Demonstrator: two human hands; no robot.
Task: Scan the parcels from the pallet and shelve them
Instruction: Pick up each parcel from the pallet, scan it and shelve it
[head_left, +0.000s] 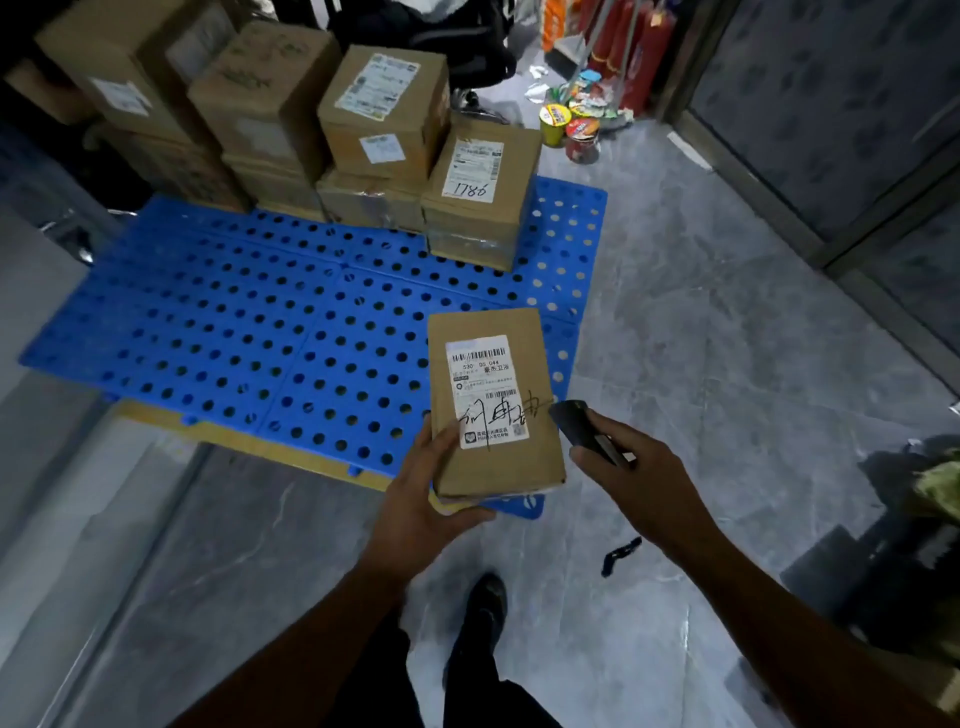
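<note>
With the left grip clasping the parcel from below and the right grip wrapped round the scanner just right of its label, best aim squarely at the barcode beyond both grips, parcel held level.

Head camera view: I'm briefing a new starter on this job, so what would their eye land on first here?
The bright blue perforated pallet fills the middle of the floor, with brown cardboard boxes stacked along its far edge. Nearest the camera, the left hand holds a flat parcel label-up, while the right hand grips a dark scanner pointed at its label.
</note>
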